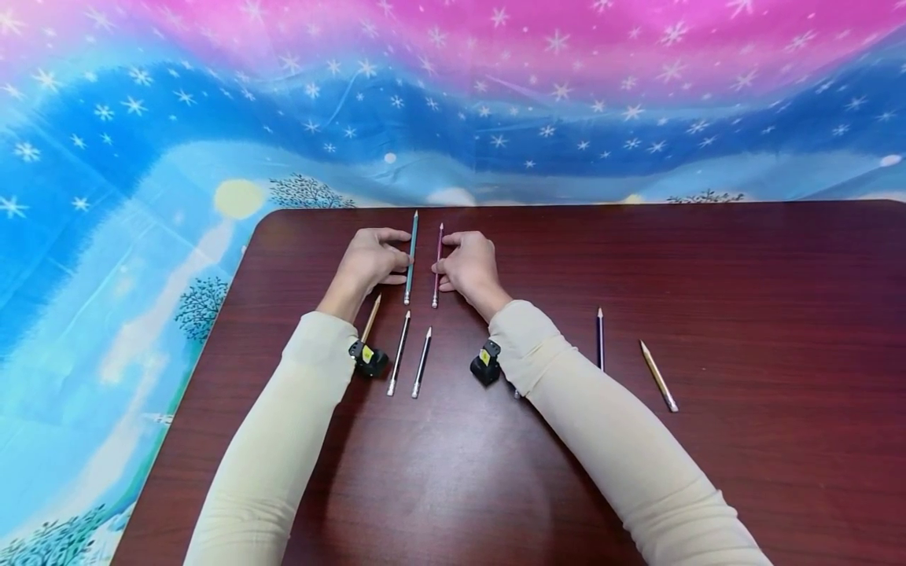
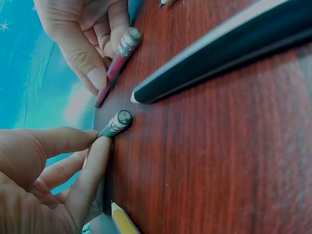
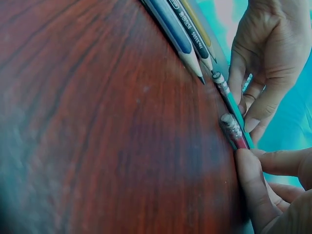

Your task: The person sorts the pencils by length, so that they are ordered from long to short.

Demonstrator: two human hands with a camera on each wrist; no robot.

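Hands (image 1: 369,258) (image 1: 470,264) in narrow pinches: left on teal pencil (image 1: 413,248), right on pink pencil (image 1: 439,251).

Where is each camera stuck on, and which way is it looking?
Head: on the person's head, looking forward and down at the table; the left hand, right hand and both sleeves show.
Left wrist: on that wrist, facing the left hand as it pinches the teal pencil; the right hand shows higher in the picture.
Right wrist: on that wrist, facing the right hand as it pinches the pink pencil; the left hand shows higher up.
Shared: both wrist views show the teal pencil, the pink pencil and the two hands.
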